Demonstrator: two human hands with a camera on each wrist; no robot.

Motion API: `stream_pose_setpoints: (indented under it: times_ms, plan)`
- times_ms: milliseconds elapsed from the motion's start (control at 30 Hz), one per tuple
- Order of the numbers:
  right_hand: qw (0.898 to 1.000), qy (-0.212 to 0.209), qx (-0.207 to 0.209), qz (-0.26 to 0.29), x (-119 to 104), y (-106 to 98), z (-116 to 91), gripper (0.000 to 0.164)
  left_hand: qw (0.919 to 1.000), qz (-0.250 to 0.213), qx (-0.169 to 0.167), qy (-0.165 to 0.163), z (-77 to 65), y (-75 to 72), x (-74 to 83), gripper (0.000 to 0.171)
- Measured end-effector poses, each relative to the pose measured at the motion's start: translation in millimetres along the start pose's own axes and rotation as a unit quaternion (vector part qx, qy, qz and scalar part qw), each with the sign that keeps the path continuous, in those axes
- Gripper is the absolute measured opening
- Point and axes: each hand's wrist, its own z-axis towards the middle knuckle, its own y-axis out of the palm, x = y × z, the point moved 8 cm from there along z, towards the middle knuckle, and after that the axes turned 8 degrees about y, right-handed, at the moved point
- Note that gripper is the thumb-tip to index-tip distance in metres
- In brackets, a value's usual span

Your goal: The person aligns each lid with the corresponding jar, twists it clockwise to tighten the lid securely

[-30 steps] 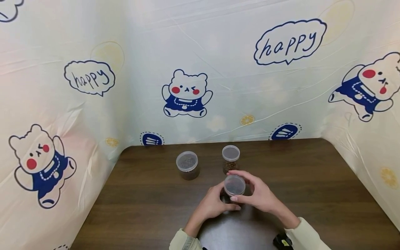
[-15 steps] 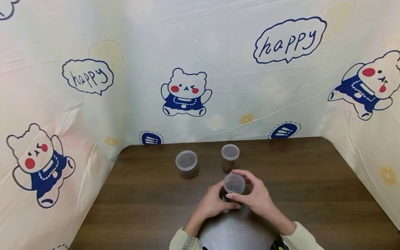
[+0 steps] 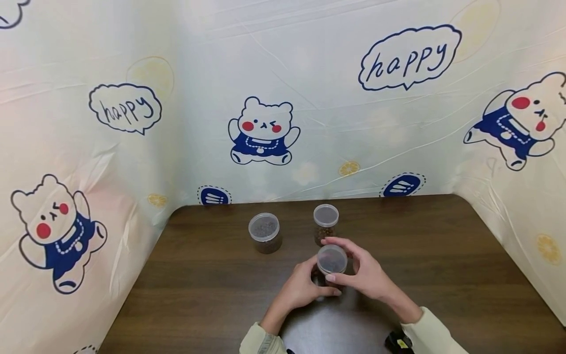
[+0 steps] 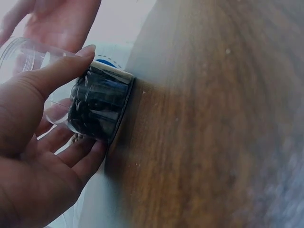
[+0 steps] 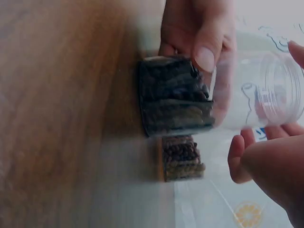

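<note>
A clear plastic jar (image 3: 332, 259) with a translucent lid stands on the table between both hands. Dark beans (image 4: 99, 97) fill roughly its lower half, as the left wrist view shows. My left hand (image 3: 300, 286) grips the jar's lower body, thumb on the near side and fingers round the far side. Up at the lid, my right hand (image 3: 370, 274) holds the rim between its thumb and fingers. Close behind is a slim lidded jar (image 3: 326, 223) of brown beans, its near side partly covered by the right fingers.
Farther left on the brown wooden table (image 3: 199, 280) stands a wider lidded jar (image 3: 265, 235) with dark contents. A pale curtain (image 3: 327, 108) printed with bears surrounds the table's back and sides.
My right thumb and fingers shift to the left along the lid's rim, then back to the right. My left hand and the jar stay in place.
</note>
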Motion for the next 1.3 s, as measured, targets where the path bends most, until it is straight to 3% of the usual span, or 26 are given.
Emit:
stream_pose_setpoints:
  times_ms: [133,333,433,567,733,867,1000,1167,1300]
  plan:
    - [0.999,0.001,-0.038,0.027,4.1,-1.4,2.6,0.067,1.0000,0.007,-0.002,-0.004,0.0,0.5,-0.8,0.071]
    - [1.000,0.012,-0.021,0.006,7.0,-3.2,2.9,0.067,1.0000,0.009,0.003,-0.002,-0.1,-0.2,-0.6,0.070]
    - [1.000,0.015,0.013,-0.018,6.8,-5.5,1.6,0.068,1.0000,0.004,0.005,0.000,-0.1,-0.6,0.1,0.071]
    - [0.995,0.028,0.088,-0.046,5.7,-6.3,-4.5,0.069,0.9999,-0.010,0.005,0.003,-0.3,-0.3,1.0,0.072]
    - [0.975,0.056,0.196,-0.090,1.4,-2.2,-13.9,0.071,0.9998,-0.016,0.009,0.004,-0.6,-0.2,0.7,0.072]
    - [0.965,0.074,0.233,-0.100,-0.7,1.1,-16.3,0.074,0.9999,-0.002,0.014,0.002,-1.2,-0.9,0.3,0.071]
    - [0.973,0.077,0.195,-0.100,-0.4,-0.1,-12.6,0.077,0.9999,-0.008,0.010,-0.001,-1.3,0.2,-0.5,0.072]
    - [0.995,0.031,0.067,-0.072,-0.8,-5.2,-2.5,0.079,0.9999,-0.013,0.007,-0.002,0.2,0.7,-0.4,0.069]
    - [0.999,0.009,-0.013,-0.052,1.1,-9.2,0.8,0.072,0.9999,-0.016,0.006,-0.002,0.2,0.5,0.3,0.070]
